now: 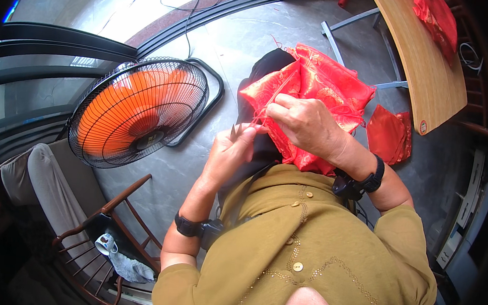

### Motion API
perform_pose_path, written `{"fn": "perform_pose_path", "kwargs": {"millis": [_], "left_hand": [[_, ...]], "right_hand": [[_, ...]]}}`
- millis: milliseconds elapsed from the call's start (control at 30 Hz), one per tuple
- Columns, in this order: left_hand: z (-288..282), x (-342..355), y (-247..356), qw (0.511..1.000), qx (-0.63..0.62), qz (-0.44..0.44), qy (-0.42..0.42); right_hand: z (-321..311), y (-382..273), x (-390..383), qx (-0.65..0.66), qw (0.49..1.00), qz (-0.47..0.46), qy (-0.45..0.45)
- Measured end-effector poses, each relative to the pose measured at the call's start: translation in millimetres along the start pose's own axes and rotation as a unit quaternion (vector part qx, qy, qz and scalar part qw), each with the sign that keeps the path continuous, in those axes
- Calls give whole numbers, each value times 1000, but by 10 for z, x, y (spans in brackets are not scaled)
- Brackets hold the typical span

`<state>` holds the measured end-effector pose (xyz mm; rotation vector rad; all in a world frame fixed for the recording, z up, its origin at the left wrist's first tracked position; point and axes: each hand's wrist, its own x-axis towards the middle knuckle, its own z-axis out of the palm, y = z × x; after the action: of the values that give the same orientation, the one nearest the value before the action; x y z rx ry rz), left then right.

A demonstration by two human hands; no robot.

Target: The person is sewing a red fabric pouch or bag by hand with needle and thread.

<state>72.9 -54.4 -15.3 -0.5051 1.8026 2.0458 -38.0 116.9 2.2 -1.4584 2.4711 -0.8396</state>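
Grey tiled floor [224, 42] spreads around the black-caged fan [135, 109] with orange blades, and a wood-topped surface [428, 69] stands far to the right of this fan. Nearer, just right of the fan, the red brocade cloth [329, 84] lies bunched over the person's lap. Both hands are very near each other: the right hand [305, 122] pinches a thin red cord [277, 92], and the left hand [233, 154], on the fan side, seems closed around a pointed metal tool [234, 131], whose exact kind I cannot tell. I judge the cloth light, soft and rather slippery, so a gathered fold gives better hold than the smooth face; the limp cord wants fingertips. One cloth corner points toward the fan, while the cord's long axis slants away from it, toward the cloth's far edge
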Motion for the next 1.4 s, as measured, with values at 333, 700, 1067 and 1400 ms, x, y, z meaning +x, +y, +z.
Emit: {"fn": "perform_pose_path", "kwargs": {"millis": [333, 700, 1067, 1400], "left_hand": [[52, -1, -49, 999, -10, 23, 21], [50, 21, -101, 999, -5, 33, 25], [48, -11, 15, 1000, -8, -4, 8], [26, -14, 20, 1000, -1, 9, 10]], "right_hand": [[93, -38, 79, 234, 972, 21, 9], [180, -93, 138, 218, 974, 58, 12], [-66, 23, 277, 516, 830, 197, 78], [-278, 87, 280, 494, 852, 161, 71]]}}
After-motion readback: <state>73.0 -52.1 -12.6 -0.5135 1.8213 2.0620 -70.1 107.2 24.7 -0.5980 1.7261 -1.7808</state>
